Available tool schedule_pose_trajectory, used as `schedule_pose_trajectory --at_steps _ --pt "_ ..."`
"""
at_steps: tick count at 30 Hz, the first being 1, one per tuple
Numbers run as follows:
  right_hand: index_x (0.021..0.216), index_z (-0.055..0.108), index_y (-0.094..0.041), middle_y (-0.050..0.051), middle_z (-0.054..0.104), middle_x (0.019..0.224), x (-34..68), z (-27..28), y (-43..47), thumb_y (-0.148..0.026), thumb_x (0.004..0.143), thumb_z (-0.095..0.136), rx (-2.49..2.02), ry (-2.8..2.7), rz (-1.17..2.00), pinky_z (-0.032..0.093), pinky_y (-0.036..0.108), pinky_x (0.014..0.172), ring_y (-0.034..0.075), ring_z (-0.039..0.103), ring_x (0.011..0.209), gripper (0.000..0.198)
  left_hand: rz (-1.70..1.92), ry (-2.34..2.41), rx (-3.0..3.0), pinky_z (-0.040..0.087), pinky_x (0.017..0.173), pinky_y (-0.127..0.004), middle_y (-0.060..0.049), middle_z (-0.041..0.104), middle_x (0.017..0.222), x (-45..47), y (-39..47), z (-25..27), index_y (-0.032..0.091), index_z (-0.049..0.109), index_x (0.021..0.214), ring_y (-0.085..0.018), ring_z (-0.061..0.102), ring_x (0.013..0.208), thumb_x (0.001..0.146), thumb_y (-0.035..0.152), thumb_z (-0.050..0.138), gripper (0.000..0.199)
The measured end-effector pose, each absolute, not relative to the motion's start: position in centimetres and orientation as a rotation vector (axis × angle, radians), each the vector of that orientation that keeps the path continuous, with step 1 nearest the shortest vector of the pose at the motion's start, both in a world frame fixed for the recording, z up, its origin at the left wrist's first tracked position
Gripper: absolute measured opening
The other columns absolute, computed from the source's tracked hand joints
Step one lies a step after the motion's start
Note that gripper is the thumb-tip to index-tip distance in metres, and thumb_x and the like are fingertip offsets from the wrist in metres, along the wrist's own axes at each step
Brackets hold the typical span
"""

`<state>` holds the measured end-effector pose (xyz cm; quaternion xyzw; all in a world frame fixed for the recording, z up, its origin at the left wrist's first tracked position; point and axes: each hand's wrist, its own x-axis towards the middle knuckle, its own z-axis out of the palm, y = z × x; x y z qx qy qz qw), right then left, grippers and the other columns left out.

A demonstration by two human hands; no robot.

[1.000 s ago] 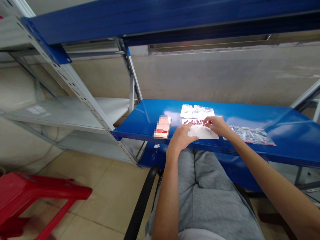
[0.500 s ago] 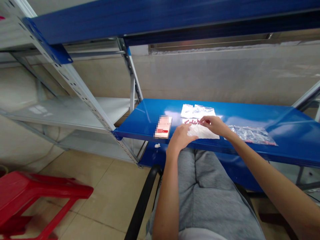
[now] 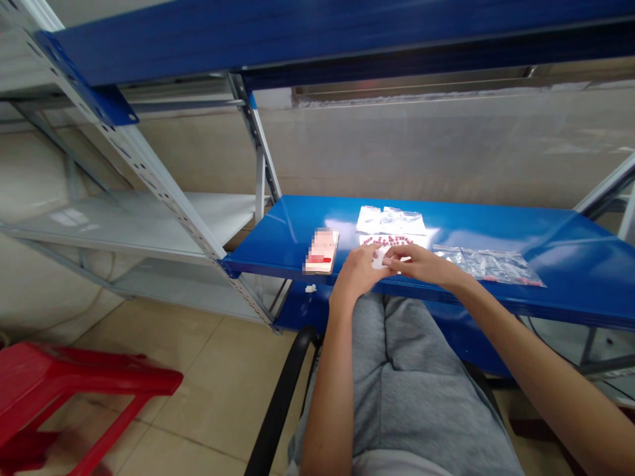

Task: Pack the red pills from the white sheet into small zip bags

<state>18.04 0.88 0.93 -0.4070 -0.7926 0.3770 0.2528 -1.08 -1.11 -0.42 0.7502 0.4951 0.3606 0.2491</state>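
Note:
On the blue shelf lies a white sheet (image 3: 381,260) with rows of small red beads (image 3: 387,240) along its far part. My left hand (image 3: 358,270) rests over the sheet's left side, thumb and fingers apart. Close beside it, my right hand (image 3: 414,262) reaches in from the right, its fingertips drawn together near the left thumb. Whatever those fingertips may hold is too small to make out. Both hands cover much of the sheet's near part. Beyond it lie clear plastic bags (image 3: 391,220).
A phone (image 3: 323,252), partly pixelated, lies left of my hands. More clear bags (image 3: 489,264) with reddish contents lie to the right. A grey metal upright (image 3: 163,178) stands at the left, and a red stool (image 3: 84,390) is on the tiled floor. A blue beam (image 3: 347,39) crosses overhead.
My right hand has come down from the bead rows toward me and left, and is now beside the left thumb. More of the red beads show. My left hand has hardly moved.

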Motion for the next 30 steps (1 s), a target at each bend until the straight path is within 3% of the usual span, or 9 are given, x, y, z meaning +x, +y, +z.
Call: schedule_pose_trajectory --at_steps 4,9,12,18,23,30 --pt "0.073 0.064 -0.019 0.001 0.062 0.065 18.6 1.4 0.2 -0.057 0.084 0.067 -1.120 -2.061 1.107 0.042 0.029 0.060 0.015 0.055 0.061 0.040 1.041 1.230 1.926 0.057 0.082 -0.033 -0.011 0.076 0.111 -1.3 -0.9 -0.5 0.017 0.066 0.134 -0.022 0.070 0.092 0.071 0.033 0.090 0.070" --pt "0.077 0.068 -0.018 0.004 0.068 0.071 19.2 3.1 -0.7 -0.051 0.084 0.069 -1.207 -1.983 1.015 0.044 0.029 0.058 0.015 0.058 0.061 0.033 1.196 1.069 1.727 0.057 0.081 -0.031 -0.009 0.077 0.101 -2.0 -0.5 -0.4 0.017 0.073 0.121 -0.019 0.072 0.088 0.090 0.034 0.072 0.036" --pt "0.078 0.068 -0.018 0.004 0.069 0.073 19.2 4.0 -1.3 -0.049 0.084 0.069 -1.211 -1.959 1.008 0.043 0.028 0.056 0.014 0.058 0.060 0.031 1.244 1.009 1.641 0.057 0.081 -0.030 -0.008 0.077 0.091 -2.1 -0.2 -0.6 0.015 0.075 0.103 -0.019 0.074 0.084 0.090 0.032 0.071 0.022" --pt "0.081 0.068 -0.018 0.004 0.069 0.069 19.0 4.0 -1.9 -0.049 0.081 0.073 -1.207 -1.871 1.000 0.041 0.026 0.051 0.016 0.062 0.061 0.032 1.271 1.009 1.675 0.054 0.076 -0.027 -0.006 0.076 0.086 -2.2 -0.1 -0.7 0.016 0.074 0.091 -0.018 0.070 0.081 0.089 0.036 0.071 0.020" --pt "0.101 0.067 -0.020 0.005 0.073 0.072 19.3 3.4 -2.2 -0.050 0.076 0.080 -1.198 -1.685 1.067 0.040 0.025 0.048 0.019 0.068 0.065 0.041 1.290 1.030 1.669 0.052 0.075 -0.026 -0.005 0.074 0.082 -2.1 -0.1 -0.5 0.016 0.072 0.089 -0.017 0.069 0.079 0.090 0.035 0.067 0.020" --pt "0.078 0.066 -0.018 0.010 0.074 0.076 20.0 2.6 -2.1 -0.057 0.073 0.078 -1.292 -1.606 1.119 0.040 0.024 0.049 0.021 0.070 0.071 0.041 1.331 1.091 1.694 0.050 0.074 -0.025 -0.005 0.074 0.083 -1.0 -0.1 0.0 0.015 0.071 0.088 -0.016 0.069 0.079 0.091 0.032 0.063 0.018"
